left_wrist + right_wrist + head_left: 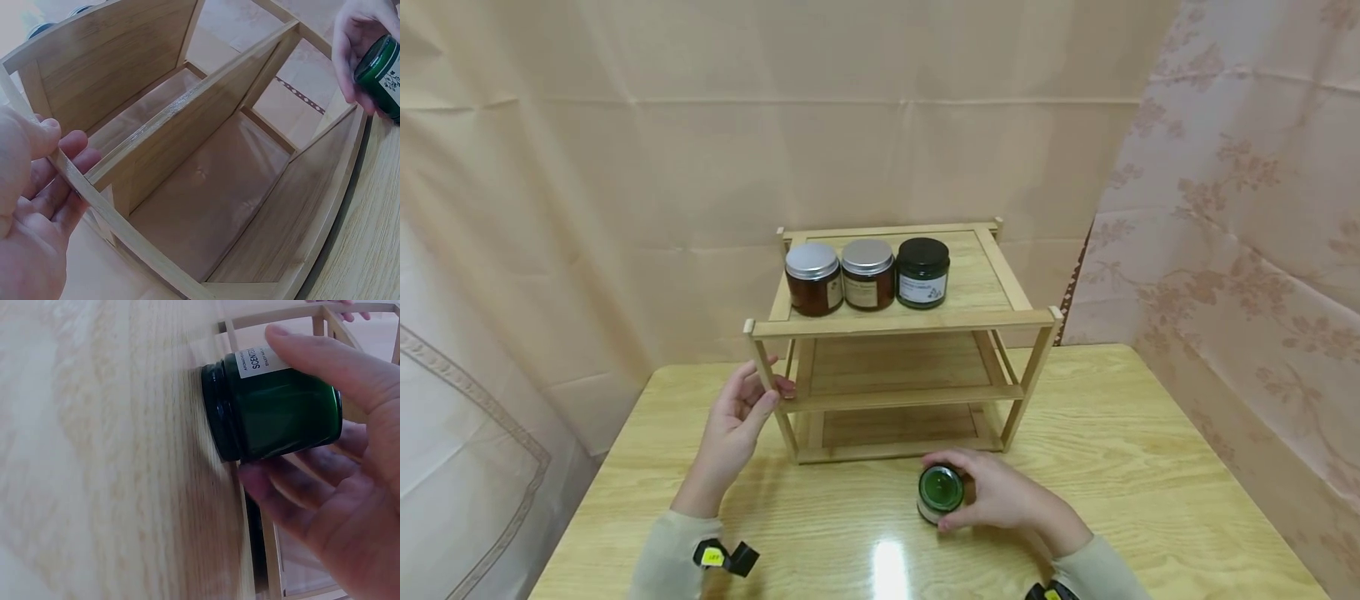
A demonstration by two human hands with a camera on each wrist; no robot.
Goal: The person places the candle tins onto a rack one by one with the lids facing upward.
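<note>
My right hand (996, 492) grips a small dark green glass candle jar (284, 406) between thumb and fingers, just in front of the rack. The jar is upside down, its black lid (219, 412) facing the tabletop; whether it touches the wood I cannot tell. A pale label reading "SCENTED" partly shows beside the thumb. At the left, my left hand (737, 421) holds the front post (103, 203) of the wooden rack (902, 323), thumb on one side and fingers on the other.
On the rack's top shelf stand two brown jars (814, 293) with silver lids and a dark jar (922, 275) with a black lid, side by side at the left and middle. The rack stands on a wooden table (1075, 417). Behind hangs a beige curtain (865, 150).
</note>
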